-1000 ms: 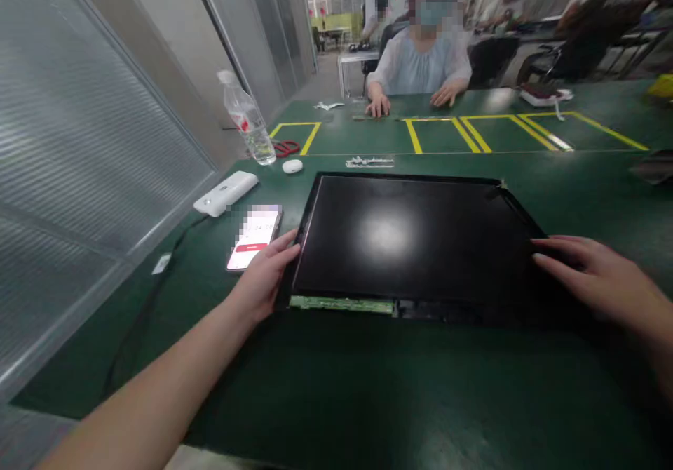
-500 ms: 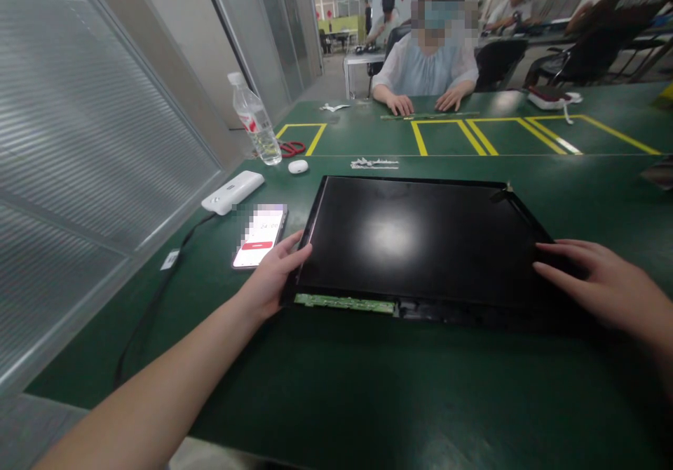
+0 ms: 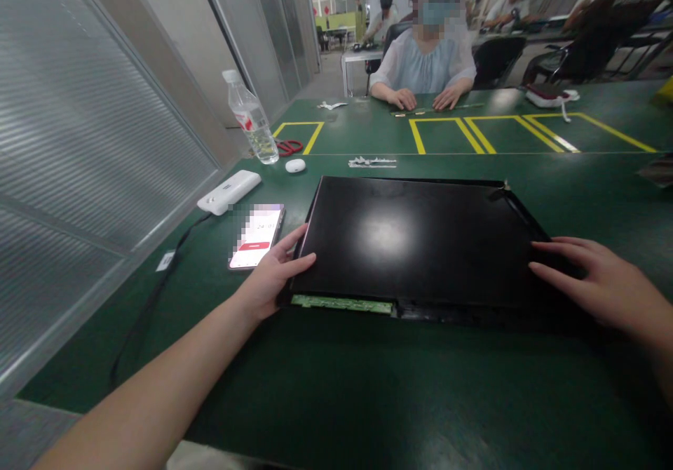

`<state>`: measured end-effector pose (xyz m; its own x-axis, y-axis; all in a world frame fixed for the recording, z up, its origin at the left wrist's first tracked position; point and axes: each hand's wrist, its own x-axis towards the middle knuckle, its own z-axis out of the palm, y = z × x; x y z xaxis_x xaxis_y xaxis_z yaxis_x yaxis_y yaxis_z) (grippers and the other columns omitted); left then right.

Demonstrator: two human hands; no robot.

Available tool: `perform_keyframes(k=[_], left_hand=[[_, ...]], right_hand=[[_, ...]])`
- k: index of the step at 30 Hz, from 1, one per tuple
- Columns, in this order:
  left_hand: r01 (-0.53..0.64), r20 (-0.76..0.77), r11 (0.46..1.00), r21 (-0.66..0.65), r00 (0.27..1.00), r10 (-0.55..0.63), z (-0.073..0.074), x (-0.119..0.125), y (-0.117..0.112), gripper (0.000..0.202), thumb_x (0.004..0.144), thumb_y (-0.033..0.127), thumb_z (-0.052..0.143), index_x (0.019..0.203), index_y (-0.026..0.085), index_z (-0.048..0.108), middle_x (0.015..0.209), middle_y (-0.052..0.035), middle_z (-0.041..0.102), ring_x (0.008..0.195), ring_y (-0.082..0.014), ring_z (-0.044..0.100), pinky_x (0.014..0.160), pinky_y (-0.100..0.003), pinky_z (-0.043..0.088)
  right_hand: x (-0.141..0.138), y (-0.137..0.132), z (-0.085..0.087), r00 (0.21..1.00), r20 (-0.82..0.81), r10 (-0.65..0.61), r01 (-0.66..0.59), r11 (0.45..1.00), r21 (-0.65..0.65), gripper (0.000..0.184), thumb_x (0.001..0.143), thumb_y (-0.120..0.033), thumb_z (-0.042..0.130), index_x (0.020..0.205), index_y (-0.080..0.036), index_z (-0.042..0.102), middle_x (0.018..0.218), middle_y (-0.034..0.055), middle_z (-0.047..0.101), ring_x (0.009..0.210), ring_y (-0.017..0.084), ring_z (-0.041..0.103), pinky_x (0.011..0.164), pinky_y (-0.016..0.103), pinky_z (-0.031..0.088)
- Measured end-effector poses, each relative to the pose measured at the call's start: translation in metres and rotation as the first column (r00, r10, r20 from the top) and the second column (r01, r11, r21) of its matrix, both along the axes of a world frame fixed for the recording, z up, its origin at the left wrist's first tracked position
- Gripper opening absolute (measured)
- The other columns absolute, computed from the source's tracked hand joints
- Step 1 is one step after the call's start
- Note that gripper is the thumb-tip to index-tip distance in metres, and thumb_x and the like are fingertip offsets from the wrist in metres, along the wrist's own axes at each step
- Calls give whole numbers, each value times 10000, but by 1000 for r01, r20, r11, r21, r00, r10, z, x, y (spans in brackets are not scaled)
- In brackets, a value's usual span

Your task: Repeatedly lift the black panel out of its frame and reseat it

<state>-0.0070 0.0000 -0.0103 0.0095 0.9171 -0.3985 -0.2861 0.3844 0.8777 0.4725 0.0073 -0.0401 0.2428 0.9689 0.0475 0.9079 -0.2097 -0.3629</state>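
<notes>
A black LCD screen panel (image 3: 446,245) lies in front of me in a thin black frame (image 3: 531,221), a slim green circuit board (image 3: 341,304) along its near edge. The panel sits slightly askew, with the frame's rim showing beyond its far and right sides. My left hand (image 3: 276,270) is closed on the left edge, thumb on the glass and other fingers partly hidden at the side. At the right edge my right hand (image 3: 589,273) has thumb and forefinger on the panel; its other fingers are hidden.
Left of the panel lie a lit phone (image 3: 256,237), a white power bank (image 3: 230,192) with a black cable, and a white earbud case (image 3: 295,165). Behind them are a water bottle (image 3: 251,123) and red-handled scissors (image 3: 289,147). White scraps (image 3: 371,163) lie beyond the panel; a co-worker sits opposite.
The screen panel has shifted a little within its frame, its left edge looking raised and more frame showing at the far side. My left thumb reaches slightly further over the glass.
</notes>
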Motion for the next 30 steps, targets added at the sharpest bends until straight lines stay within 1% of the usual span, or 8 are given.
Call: perform_keyframes(k=[4, 7, 10, 15, 21, 24, 27, 30], left_hand=[[73, -2, 997, 8, 997, -73, 0, -3, 1, 873, 697, 72, 888, 1503, 212, 583, 1145, -106, 825, 909, -291, 823, 693, -291, 682], [126, -6, 992, 10, 992, -126, 0, -7, 2, 753, 712, 109, 898, 1420, 211, 663, 1149, -106, 826, 931, -295, 820, 734, -312, 687], [142, -28, 989, 29, 990, -141, -2, -10, 3, 704, 742, 152, 896, 1406, 244, 681, 1205, -97, 812, 987, -298, 810, 771, -321, 686], [191, -86, 976, 109, 980, -182, -3, -15, 2, 661, 786, 237, 893, 1410, 308, 688, 1334, -70, 765, 1145, -302, 762, 857, -300, 662], [169, -165, 967, 190, 976, -139, 3, -12, 0, 656, 732, 298, 928, 1358, 267, 736, 1337, -105, 761, 1282, -384, 676, 1034, -418, 596], [183, -185, 961, 206, 972, -146, 5, -11, 0, 652, 720, 323, 934, 1341, 258, 747, 1335, -116, 761, 1292, -398, 666, 1042, -433, 587], [205, -201, 956, 211, 966, -163, 4, -11, 0, 656, 735, 337, 927, 1359, 269, 737, 1353, -111, 753, 1299, -393, 662, 1034, -424, 589], [200, -220, 951, 237, 964, -148, 4, -12, -1, 654, 735, 342, 929, 1358, 271, 740, 1385, -99, 737, 1344, -397, 625, 1058, -414, 573]], right_hand=[[4, 0, -5, 1000, 1, 10, -10, 1000, 20, 767, 615, -748, 518, 1119, -229, 770, 1353, 167, 647, 1242, 386, 628, 1105, 553, 482], [8, 1, -8, 999, 10, 37, -37, 998, 43, 742, 637, -740, 532, 1130, -238, 766, 1346, 160, 655, 1233, 384, 633, 1096, 564, 486], [8, 1, -7, 999, 10, 42, -42, 997, 61, 736, 636, -736, 535, 1124, -236, 767, 1341, 163, 660, 1236, 388, 632, 1110, 572, 472], [2, 1, -4, 1000, 12, 23, -23, 999, 40, 750, 622, -736, 520, 1119, -235, 773, 1348, 170, 659, 1257, 403, 620, 1116, 589, 462], [5, 1, -8, 998, 14, 66, -67, 995, 79, 661, 688, -699, 545, 1110, -241, 766, 1319, 162, 671, 1226, 382, 641, 1095, 580, 478], [4, 0, -8, 998, 1, 60, -59, 994, 94, 651, 672, -690, 554, 1093, -242, 770, 1298, 161, 680, 1216, 381, 643, 1103, 579, 468], [2, 1, -6, 998, -13, 54, -53, 995, 81, 686, 656, -698, 552, 1105, -229, 773, 1310, 169, 673, 1233, 383, 634, 1119, 575, 455], [-1, 0, -4, 998, -10, 55, -54, 996, 67, 680, 663, -696, 552, 1107, -230, 770, 1327, 167, 667, 1238, 378, 631, 1117, 568, 458]])
